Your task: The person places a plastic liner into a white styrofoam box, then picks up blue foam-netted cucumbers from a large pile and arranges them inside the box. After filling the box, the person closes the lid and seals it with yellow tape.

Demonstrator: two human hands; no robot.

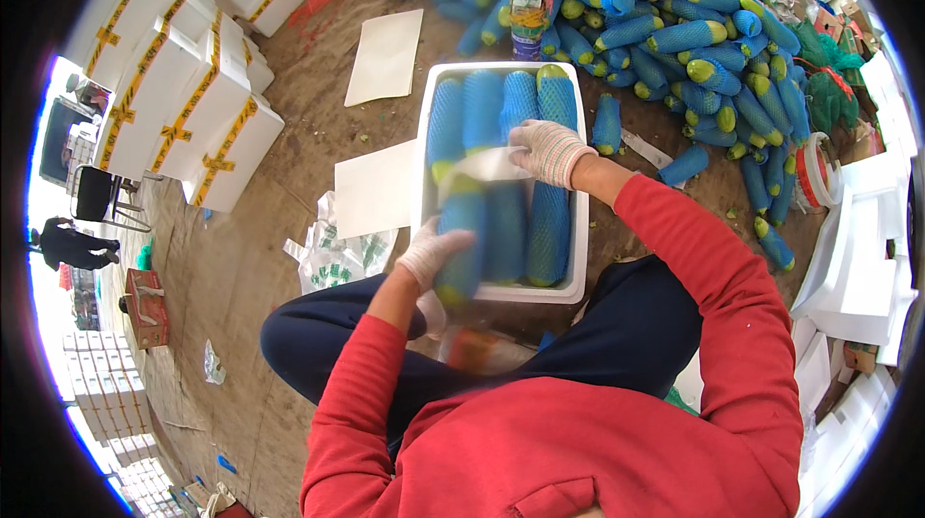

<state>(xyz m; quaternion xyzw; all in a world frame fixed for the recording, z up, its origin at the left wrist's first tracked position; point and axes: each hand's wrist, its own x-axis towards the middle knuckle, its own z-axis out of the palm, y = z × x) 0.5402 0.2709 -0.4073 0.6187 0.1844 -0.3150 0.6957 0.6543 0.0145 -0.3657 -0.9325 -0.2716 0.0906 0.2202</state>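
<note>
A white foam box (582,243) stands on the ground before me, holding green gourds in blue foam net sleeves, such as the upright one (553,229) along its right wall. My left hand (436,252), in a knitted glove, grips a sleeved gourd (462,236) at the box's near left; motion blurs it. My right hand (545,146), also gloved, pinches a thin white sheet (485,165) over the middle of the box. The sheet partly hides the gourds beneath it.
A large heap of sleeved gourds (650,34) lies beyond the box, to the right. Taped white foam boxes (209,113) are stacked at left. Pale sheets (379,189) and a plastic bag (347,258) lie beside the box. A person (76,243) stands far left.
</note>
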